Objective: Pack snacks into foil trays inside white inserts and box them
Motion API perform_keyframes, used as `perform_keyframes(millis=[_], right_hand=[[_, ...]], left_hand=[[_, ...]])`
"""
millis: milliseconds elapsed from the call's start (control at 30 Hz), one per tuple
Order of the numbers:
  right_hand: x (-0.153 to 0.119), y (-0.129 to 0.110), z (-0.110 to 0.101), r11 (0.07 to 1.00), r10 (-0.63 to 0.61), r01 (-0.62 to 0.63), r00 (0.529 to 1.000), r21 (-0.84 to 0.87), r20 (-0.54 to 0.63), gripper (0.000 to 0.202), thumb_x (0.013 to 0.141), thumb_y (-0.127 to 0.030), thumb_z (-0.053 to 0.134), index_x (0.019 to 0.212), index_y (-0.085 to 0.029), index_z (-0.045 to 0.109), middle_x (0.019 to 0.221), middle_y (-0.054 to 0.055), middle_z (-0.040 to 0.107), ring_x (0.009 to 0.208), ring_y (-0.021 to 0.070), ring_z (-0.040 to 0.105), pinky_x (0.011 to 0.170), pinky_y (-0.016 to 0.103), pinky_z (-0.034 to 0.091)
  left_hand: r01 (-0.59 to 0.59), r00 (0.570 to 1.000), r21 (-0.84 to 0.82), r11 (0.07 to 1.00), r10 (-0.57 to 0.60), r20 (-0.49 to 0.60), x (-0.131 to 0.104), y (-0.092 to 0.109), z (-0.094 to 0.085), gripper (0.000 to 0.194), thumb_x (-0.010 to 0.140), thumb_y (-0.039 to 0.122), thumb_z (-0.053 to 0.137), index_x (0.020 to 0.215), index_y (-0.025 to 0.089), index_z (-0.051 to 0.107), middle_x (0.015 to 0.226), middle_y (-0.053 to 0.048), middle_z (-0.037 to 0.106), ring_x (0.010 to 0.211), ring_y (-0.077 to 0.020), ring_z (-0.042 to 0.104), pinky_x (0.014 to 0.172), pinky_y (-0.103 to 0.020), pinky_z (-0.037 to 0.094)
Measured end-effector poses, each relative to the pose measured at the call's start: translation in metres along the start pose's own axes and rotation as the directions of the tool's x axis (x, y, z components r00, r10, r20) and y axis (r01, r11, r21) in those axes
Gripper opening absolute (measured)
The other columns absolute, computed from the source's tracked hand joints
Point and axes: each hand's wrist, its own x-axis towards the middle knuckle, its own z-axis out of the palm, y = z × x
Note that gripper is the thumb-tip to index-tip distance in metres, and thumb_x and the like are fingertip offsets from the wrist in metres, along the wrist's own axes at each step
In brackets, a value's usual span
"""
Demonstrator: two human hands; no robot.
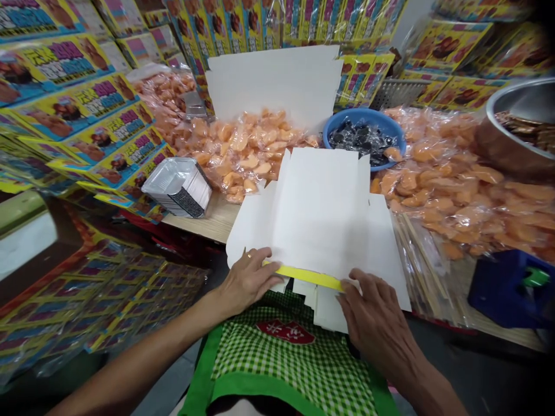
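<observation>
An unfolded cardboard box (318, 211), white inside, lies in front of me with its side flaps spread. Along its near edge a narrow yellow strip (310, 277) is turned up. My left hand (250, 276), a ring on one finger, grips the left end of this edge between thumb and fingers. At the right end, my right hand (373, 312) pinches the same edge, its fingers bent over it. More white flaps hang below the edge, against my green checked apron (295, 370).
Orange pieces in clear wrapping (251, 150) are heaped behind the box. A blue basin (364, 115) holds black wrapped items. Nearby are stacked clear trays (180, 188), thin sticks (422, 266), a blue tape dispenser (511, 289) and a metal bowl (520, 110). Printed boxes (82, 110) rise at left.
</observation>
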Motion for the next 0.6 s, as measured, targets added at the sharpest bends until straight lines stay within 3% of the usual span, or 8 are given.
perform_keyframes(millis=[133,267,333,367,400,433,500,600], right_hand=[[0.01,0.003,-0.003,0.998,-0.037,0.033,0.995,0.053,0.089,0.026,0.086,0.006,0.047,0.077,-0.017,0.054,0.08,0.006,0.053,0.088,0.0252,0.049,0.088,0.043,0.039],[0.038,-0.015,0.009,0.988,-0.102,0.089,0.989,0.126,0.105,0.03,0.077,0.01,0.045,0.086,-0.014,0.059,0.085,0.008,0.056,0.084,0.0244,0.048,0.081,0.041,0.039],[0.054,-0.028,0.012,0.968,-0.147,0.132,0.987,0.211,0.058,0.031,0.073,0.011,0.045,0.085,-0.014,0.059,0.083,0.008,0.054,0.077,0.0228,0.045,0.071,0.037,0.037],[0.061,-0.033,0.011,0.961,-0.144,0.137,0.99,0.239,0.011,0.031,0.074,0.012,0.045,0.084,-0.014,0.059,0.081,0.007,0.053,0.076,0.0225,0.045,0.068,0.037,0.037],[0.068,-0.038,0.008,0.957,-0.128,0.136,0.991,0.257,-0.048,0.031,0.076,0.012,0.044,0.085,-0.013,0.059,0.081,0.008,0.054,0.077,0.0225,0.045,0.068,0.036,0.037],[0.074,-0.042,0.004,0.954,-0.11,0.135,0.988,0.268,-0.109,0.03,0.08,0.012,0.045,0.089,-0.012,0.06,0.083,0.009,0.055,0.078,0.0225,0.046,0.069,0.036,0.037],[0.083,-0.049,-0.007,0.95,-0.114,0.173,0.967,0.259,-0.229,0.027,0.086,0.009,0.045,0.099,-0.008,0.061,0.085,0.01,0.057,0.081,0.0226,0.047,0.07,0.036,0.039],[0.093,-0.057,-0.017,0.929,-0.191,0.271,0.934,0.252,-0.301,0.023,0.092,0.005,0.043,0.1,-0.01,0.059,0.086,0.01,0.057,0.079,0.0225,0.046,0.07,0.037,0.041]], left_hand=[[-0.006,0.994,-0.018,1.0,0.008,0.11,0.007,-0.004,0.0,0.02,0.101,0.014,0.05,0.087,0.015,0.064,0.078,-0.004,0.058,0.072,-0.0169,0.052,0.068,-0.03,0.05],[0.007,0.994,-0.1,0.995,0.004,0.109,0.015,0.001,0.0,0.019,0.099,0.012,0.052,0.083,0.015,0.062,0.075,-0.002,0.056,0.071,-0.0159,0.051,0.069,-0.031,0.05],[0.06,0.998,-0.162,0.985,-0.062,-0.01,0.017,0.006,-0.005,0.008,0.097,0.012,0.059,0.094,0.016,0.065,0.086,-0.004,0.06,0.078,-0.0158,0.055,0.072,-0.03,0.052],[0.126,0.979,-0.227,0.966,-0.158,-0.131,0.017,0.008,-0.009,0.011,0.094,0.012,0.063,0.103,0.018,0.065,0.096,-0.005,0.061,0.083,-0.0158,0.057,0.072,-0.029,0.053],[0.204,0.921,-0.336,0.919,-0.296,-0.251,0.018,0.011,-0.014,0.023,0.092,0.014,0.068,0.113,0.02,0.063,0.105,-0.006,0.061,0.087,-0.0156,0.059,0.072,-0.028,0.054],[0.272,0.833,-0.488,0.829,-0.457,-0.312,0.019,0.015,-0.019,0.035,0.089,0.017,0.072,0.121,0.022,0.061,0.112,-0.007,0.061,0.09,-0.0152,0.061,0.071,-0.026,0.055],[0.324,0.688,-0.796,0.512,-0.704,-0.173,0.023,0.025,-0.027,0.049,0.085,0.027,0.079,0.13,0.023,0.058,0.114,-0.007,0.064,0.089,-0.015,0.064,0.071,-0.026,0.057],[0.379,0.65,-0.925,0.036,-0.721,0.238,0.035,0.043,-0.03,0.042,0.084,0.041,0.079,0.117,0.017,0.068,0.101,-0.007,0.071,0.086,-0.0174,0.067,0.081,-0.033,0.059]])
